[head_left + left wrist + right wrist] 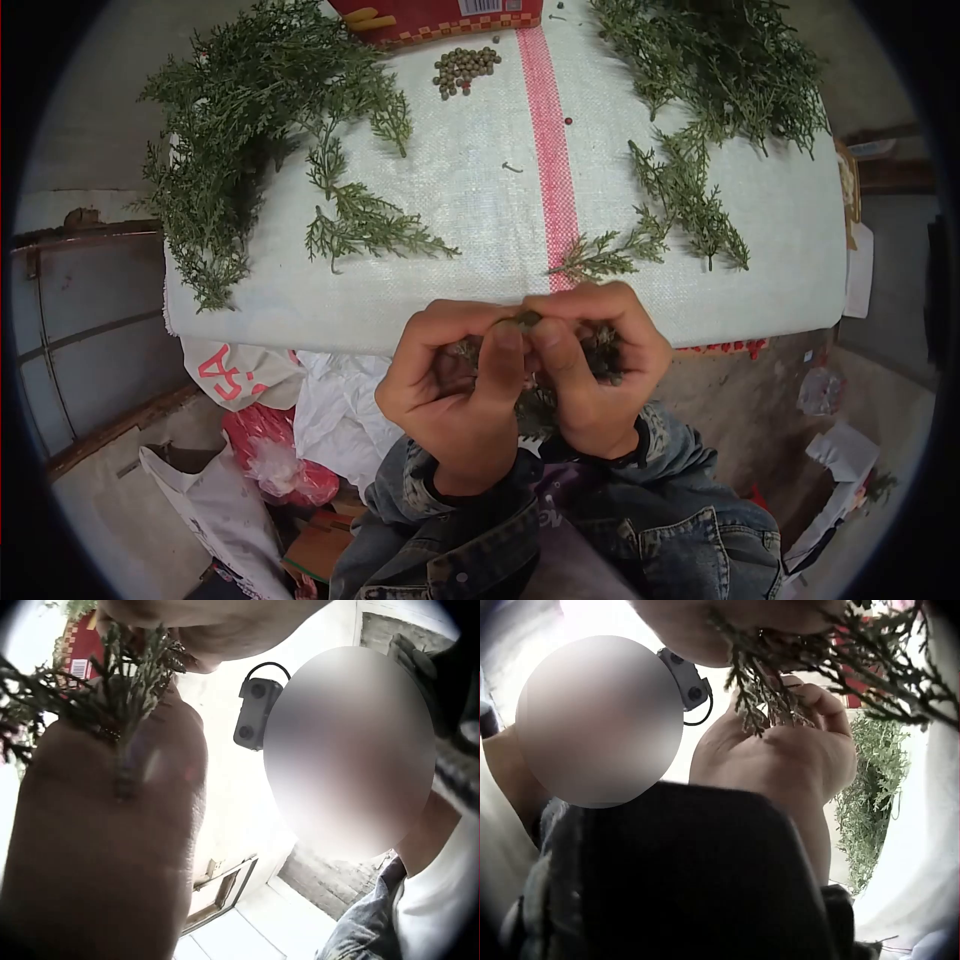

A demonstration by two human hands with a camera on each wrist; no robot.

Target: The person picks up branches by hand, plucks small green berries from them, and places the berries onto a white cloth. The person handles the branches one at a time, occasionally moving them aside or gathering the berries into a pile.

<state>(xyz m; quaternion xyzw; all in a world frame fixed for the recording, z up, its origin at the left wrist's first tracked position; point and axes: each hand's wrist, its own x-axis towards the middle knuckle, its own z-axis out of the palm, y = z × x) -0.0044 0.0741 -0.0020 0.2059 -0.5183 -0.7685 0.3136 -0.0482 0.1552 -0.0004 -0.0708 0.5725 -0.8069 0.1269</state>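
Close to the body, at the near edge of the white woven sack surface [450, 285], both hands meet. My left hand [450, 375] and my right hand [610, 365] pinch a green conifer sprig between thumbs and forefingers. A small green bit of the sprig [527, 318] shows at the fingertips, and its scaly foliage [537, 412] hangs below the palms. The wrist views show the sprig's branching leaves [139, 671] against the hands. Just beyond the fingers lies a loose sprig [600, 258]. Curled fingers hide much of the held piece.
Conifer branches pile up at the left [240, 110] and right [715, 65]. A small heap of round brownish-green berries [466, 70] sits before a red box [440, 22]. Another loose sprig [375, 225] lies left of centre. Plastic bags [275, 450] are on the floor.
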